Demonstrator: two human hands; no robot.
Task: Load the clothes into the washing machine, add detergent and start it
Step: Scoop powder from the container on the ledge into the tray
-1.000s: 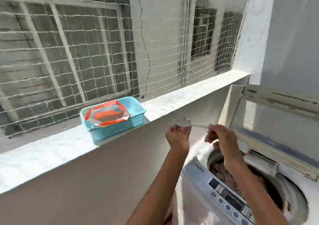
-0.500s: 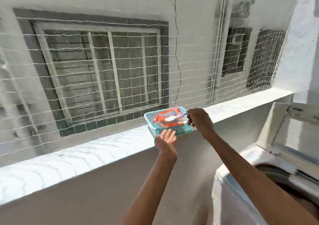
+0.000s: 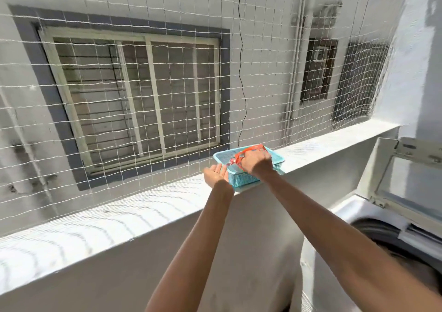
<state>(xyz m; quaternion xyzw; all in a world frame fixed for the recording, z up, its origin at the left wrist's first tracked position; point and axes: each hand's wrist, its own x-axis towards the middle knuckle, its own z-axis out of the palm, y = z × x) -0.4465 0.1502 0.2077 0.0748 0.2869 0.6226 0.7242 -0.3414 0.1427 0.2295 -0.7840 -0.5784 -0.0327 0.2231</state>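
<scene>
Both hands at the blue basket (image 3: 241, 181) on the ledge (image 3: 153, 206), fetching detergent

Our right hand (image 3: 257, 162) is down in the basket, fingers curled around the orange-and-clear detergent packet (image 3: 239, 159); whether it also holds a scoop we cannot tell. Our left hand (image 3: 215, 175) waits palm-up and relaxed just beside the basket's near-left corner, gripping nothing. The washing machine (image 3: 358, 252) sits low right, lid (image 3: 406, 180) raised, dark clothes (image 3: 421, 272) just visible in the drum. We judge the step goes best if the left hand steadies the basket wall, since it sits near the ledge's inner edge, while the right lifts the packet upright so nothing spills before reaching the drum
</scene>
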